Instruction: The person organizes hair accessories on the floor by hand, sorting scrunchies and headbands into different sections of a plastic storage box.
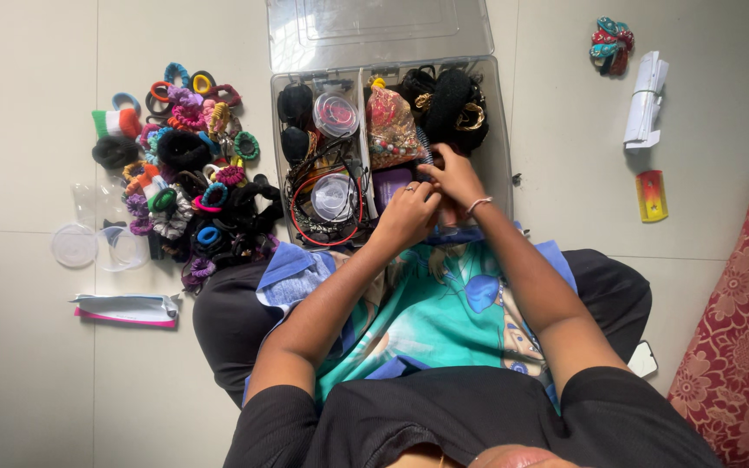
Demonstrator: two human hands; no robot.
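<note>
A clear plastic organiser box (pixel 500 147) with its lid folded back lies on the floor in front of me. Its compartments hold black hair buns, small round clear containers (pixel 335 114), headbands, a beaded red pouch (pixel 391 130) and black hair pieces (pixel 448 100). My left hand (pixel 407 212) and my right hand (pixel 454 178) meet over the near right compartment, fingers bent around something small and dark that I cannot make out. A thin bracelet circles my right wrist.
A heap of coloured hair ties and scrunchies (pixel 185 173) lies left of the box. Clear round lids (pixel 75 245) and a flat pink-edged packet (pixel 127 308) sit further left. A small comb-like red item (pixel 651 196), white folded paper (pixel 646 100) and a red floral cushion (pixel 734 338) are on the right.
</note>
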